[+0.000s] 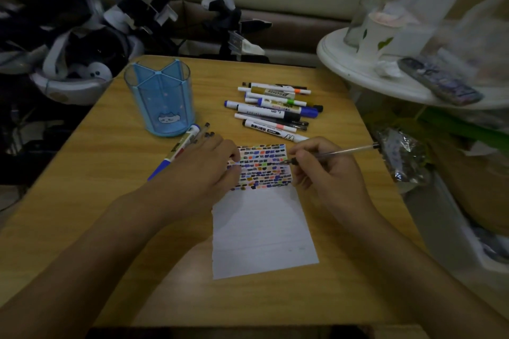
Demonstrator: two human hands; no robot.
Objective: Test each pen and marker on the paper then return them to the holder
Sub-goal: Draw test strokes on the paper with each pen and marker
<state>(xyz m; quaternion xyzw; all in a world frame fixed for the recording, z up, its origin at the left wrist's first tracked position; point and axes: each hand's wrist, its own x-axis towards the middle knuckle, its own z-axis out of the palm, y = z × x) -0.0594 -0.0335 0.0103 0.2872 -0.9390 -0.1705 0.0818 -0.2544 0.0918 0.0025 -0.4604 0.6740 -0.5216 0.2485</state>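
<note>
Fingers of the right hand [319, 170] pinch a clear-barrelled ballpoint pen [334, 153], tip on the white swatch-covered paper [264, 226]. Left hand [203, 165] lies flat, fingers relaxed, steadying that sheet for the stroke.

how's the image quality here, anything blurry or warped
Head view: dim and underexposed overall; the table edges bow from wide-angle distortion; the cup and clutter at upper right are smeared and blurred; the paper and pen pile in the centre stay fairly sharp.

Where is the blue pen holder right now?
In the head view the blue pen holder stands upright at the far left of the wooden table, left of the pile of markers and just beyond the left hand.
</note>
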